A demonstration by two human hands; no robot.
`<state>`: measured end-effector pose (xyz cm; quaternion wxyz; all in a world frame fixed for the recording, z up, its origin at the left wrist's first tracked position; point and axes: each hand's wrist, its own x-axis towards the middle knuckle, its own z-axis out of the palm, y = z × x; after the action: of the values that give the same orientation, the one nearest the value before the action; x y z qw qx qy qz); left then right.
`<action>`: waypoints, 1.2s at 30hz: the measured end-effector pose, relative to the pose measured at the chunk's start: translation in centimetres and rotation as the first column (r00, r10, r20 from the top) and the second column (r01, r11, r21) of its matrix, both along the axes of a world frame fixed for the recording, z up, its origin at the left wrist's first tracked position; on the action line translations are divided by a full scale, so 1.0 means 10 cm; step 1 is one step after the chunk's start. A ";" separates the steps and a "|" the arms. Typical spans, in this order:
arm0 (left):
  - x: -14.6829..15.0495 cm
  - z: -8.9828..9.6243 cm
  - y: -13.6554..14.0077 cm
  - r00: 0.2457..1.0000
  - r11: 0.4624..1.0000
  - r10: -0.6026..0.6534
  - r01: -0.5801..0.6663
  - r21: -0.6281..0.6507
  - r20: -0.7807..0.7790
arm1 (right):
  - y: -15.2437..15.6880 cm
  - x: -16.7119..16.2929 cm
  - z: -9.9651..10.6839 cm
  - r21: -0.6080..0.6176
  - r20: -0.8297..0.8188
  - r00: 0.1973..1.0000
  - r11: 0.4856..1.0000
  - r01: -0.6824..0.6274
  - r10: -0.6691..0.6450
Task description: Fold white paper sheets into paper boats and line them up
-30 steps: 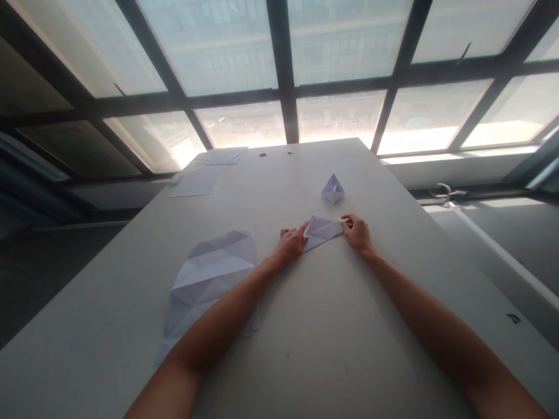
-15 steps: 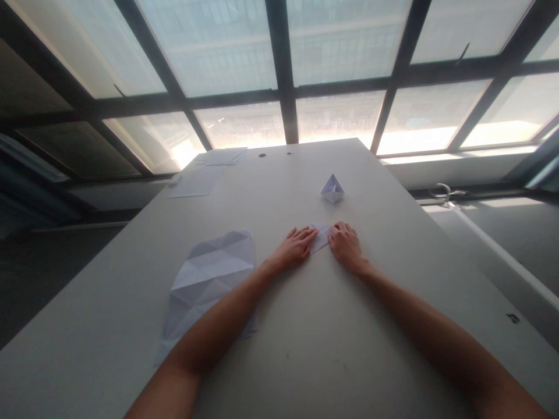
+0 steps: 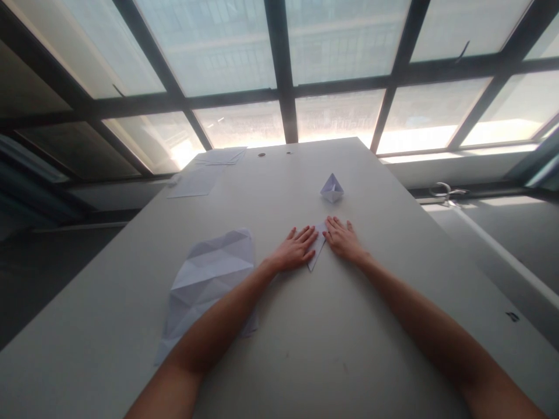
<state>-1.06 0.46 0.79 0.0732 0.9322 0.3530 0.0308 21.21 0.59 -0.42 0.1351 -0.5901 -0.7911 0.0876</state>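
A small folded piece of white paper (image 3: 315,254) lies on the white table between my hands, one pointed corner aimed toward me. My left hand (image 3: 295,249) rests flat on its left side, fingers spread, covering part of it. On the right edge, my right hand (image 3: 342,237) presses with its fingertips, fingers stretched out and slightly apart. Just beyond the hands stands a folded paper boat (image 3: 332,188). To the left lies a large creased sheet of paper (image 3: 213,269), partly hidden beneath my left forearm.
Several flat paper sheets (image 3: 194,181) lie at the table's far left corner. The white table (image 3: 279,349) narrows toward a dark-framed window (image 3: 286,75). A white rail (image 3: 502,250) runs along the right side, and a small dark mark (image 3: 512,317) shows near the right edge.
The folded paper has turned, its corner now pointing nearer to me. My right hand has shifted slightly left and away from me, its fingers straighter. My left hand's fingers have spread.
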 end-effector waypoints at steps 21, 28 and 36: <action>0.01 -0.02 0.04 0.995 0.999 0.038 -0.037 -0.020 0.089 | -0.27 -0.19 0.15 0.033 -0.044 0.920 0.921 -0.389 0.390; 0.02 0.01 0.00 0.997 0.999 0.034 -0.033 -0.025 0.075 | -0.29 -0.19 0.16 0.054 -0.025 0.919 0.919 -0.391 0.393; 0.00 -0.03 0.03 0.998 1.000 0.022 -0.020 -0.023 0.052 | -0.13 -0.06 0.07 -0.002 0.055 0.977 0.978 -0.208 0.208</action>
<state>-1.04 0.74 0.54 0.0925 0.9265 0.3611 0.0520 20.60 -0.71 0.31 0.1046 -0.5061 -0.8520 0.0836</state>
